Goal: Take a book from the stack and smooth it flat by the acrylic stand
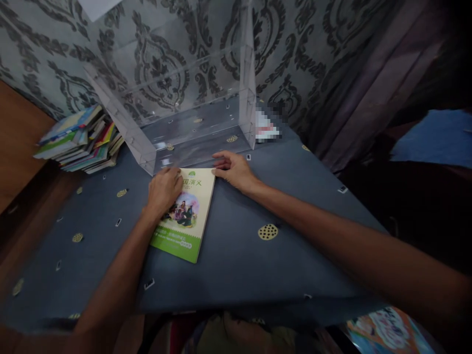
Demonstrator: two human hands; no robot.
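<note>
A book [195, 206] with a cream and green cover lies flat on the cloth-covered table, its picture facing up. Over its upper left part rests my left hand [164, 189], fingers bent and gripping that side of the book. At the upper right corner, my right hand [234, 169] has its thumb tip by the book's edge, with the fingers stretched out and slightly apart. Just beyond both hands stands a clear plastic rack [247, 88] with transparent shelves and side walls.
Stacked books [84, 140] stand at the left, near a brown wooden panel [22, 147]. A blurred-out white and red item [266, 129] lies right of the rack. Patterned wallpaper [162, 69] rises behind. A colourful book [391, 332] shows below the table's front edge.
</note>
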